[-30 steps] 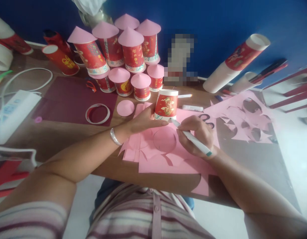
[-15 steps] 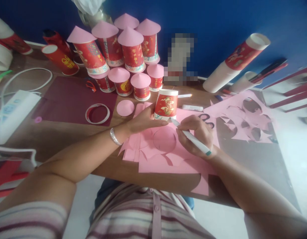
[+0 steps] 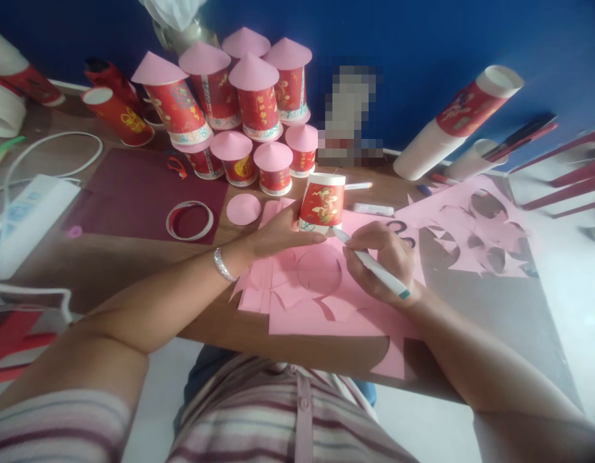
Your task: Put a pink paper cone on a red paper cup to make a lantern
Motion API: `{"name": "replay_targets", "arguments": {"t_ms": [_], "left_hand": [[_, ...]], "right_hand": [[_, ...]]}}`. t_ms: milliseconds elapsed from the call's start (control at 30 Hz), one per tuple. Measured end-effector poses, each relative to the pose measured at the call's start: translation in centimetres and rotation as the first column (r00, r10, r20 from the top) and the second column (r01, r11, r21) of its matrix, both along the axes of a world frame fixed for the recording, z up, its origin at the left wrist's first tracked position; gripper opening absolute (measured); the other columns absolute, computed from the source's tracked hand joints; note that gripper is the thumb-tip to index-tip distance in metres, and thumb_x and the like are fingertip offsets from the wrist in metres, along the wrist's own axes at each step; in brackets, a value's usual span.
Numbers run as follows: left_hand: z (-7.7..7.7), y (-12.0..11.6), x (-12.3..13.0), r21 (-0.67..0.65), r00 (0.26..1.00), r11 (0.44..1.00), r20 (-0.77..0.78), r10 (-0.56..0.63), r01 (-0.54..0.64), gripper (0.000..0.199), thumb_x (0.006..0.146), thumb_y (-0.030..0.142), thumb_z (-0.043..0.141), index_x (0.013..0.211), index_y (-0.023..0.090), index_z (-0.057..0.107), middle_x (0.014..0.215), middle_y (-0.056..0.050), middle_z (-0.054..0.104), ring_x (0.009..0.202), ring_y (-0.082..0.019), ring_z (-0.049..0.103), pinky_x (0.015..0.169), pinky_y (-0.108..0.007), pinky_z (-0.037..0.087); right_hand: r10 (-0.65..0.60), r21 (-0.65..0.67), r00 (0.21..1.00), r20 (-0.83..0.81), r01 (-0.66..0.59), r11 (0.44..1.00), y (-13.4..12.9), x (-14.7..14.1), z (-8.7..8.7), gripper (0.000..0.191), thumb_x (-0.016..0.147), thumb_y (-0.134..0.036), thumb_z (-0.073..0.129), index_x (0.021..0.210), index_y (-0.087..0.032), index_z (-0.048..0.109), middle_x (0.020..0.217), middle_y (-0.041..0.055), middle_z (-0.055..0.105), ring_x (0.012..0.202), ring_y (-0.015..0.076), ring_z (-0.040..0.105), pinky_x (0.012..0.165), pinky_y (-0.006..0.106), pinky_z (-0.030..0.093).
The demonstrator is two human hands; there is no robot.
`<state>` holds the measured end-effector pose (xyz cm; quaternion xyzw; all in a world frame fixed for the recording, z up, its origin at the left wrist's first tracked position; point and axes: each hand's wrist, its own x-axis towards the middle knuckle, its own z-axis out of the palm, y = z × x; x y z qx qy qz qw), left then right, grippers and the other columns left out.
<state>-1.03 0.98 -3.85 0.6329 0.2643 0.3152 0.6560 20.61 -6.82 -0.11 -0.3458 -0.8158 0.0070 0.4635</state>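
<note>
Red paper cup (image 3: pixel 321 202) upside down on pink paper (image 3: pixel 321 302), dragon print, white rim.

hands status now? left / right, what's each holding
Left hand: fingers pressed against the base of the upside-down red paper cup, steadying it on the pink paper.
Right hand: closed on a white marker, tip at the cup's rim.

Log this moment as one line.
left hand: steadies upturned red cup | right hand: holds marker, tip at cup rim | under: pink paper
</note>
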Motion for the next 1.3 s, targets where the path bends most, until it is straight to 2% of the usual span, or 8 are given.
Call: {"name": "replay_targets", "arguments": {"t_ms": [333,500,700,1100,1300], "left_hand": [[0.25,-0.19,0.06,-0.015,1.0,1.0,0.006,0.016,-0.016,0.063,0.079,0.044,0.088,0.131,0.021,0.062,0.133,-0.012,0.072,0.126,-0.034,0.067,0.109,-0.055,0.052],[0.41,-0.15,0.09,0.02,1.0,1.0,-0.011,0.007,-0.007,0.057,0.081,0.045,0.086,0.129,0.021,0.065,0.131,-0.011,0.072,0.125,-0.032,0.067,0.109,-0.052,0.053],[0.36,-0.14,0.19,0.012,1.0,1.0,-0.013,0.014,-0.014,0.06,0.079,0.046,0.087,0.13,0.023,0.064,0.131,-0.01,0.073,0.126,-0.033,0.067,0.108,-0.053,0.053],[0.16,-0.06,0.08,0.033,1.0,0.999,-0.002,0.004,-0.004,0.057,0.081,0.043,0.087,0.129,0.022,0.066,0.129,-0.01,0.073,0.122,-0.03,0.068,0.105,-0.047,0.054],[0.66,-0.25,0.09,0.012,0.998,1.0,-0.069,0.017,-0.016,0.058,0.08,0.044,0.088,0.127,0.019,0.065,0.131,-0.011,0.073,0.123,-0.031,0.068,0.105,-0.047,0.054]], "right_hand": [[-0.018,-0.018,1.0,-0.017,0.018,1.0,-0.2,-0.12,-0.09,0.018,0.089,-0.009,0.065,0.096,-0.024,0.059,0.075,-0.0011,0.066,0.063,0.0145,0.067,0.053,0.027,0.054],[-0.002,-0.018,1.0,-0.024,0.001,1.0,-0.15,-0.14,-0.09,0.019,0.089,-0.009,0.065,0.097,-0.025,0.059,0.075,-0.001,0.066,0.063,0.015,0.067,0.053,0.028,0.055],[-0.004,-0.031,1.0,-0.004,0.004,1.0,-0.2,-0.1,-0.02,0.018,0.089,-0.009,0.065,0.096,-0.025,0.06,0.075,-0.0008,0.066,0.064,0.0155,0.067,0.054,0.029,0.056],[0.001,-0.034,1.0,0.001,-0.001,0.999,-0.18,-0.15,-0.05,0.017,0.089,-0.01,0.065,0.095,-0.025,0.06,0.076,-0.0008,0.067,0.064,0.015,0.068,0.054,0.027,0.056],[0.028,-0.038,1.0,-0.009,-0.028,0.999,-0.2,-0.16,-0.22,0.02,0.088,-0.008,0.066,0.098,-0.024,0.06,0.078,-0.0007,0.067,0.064,0.0147,0.068,0.055,0.027,0.056]]}}
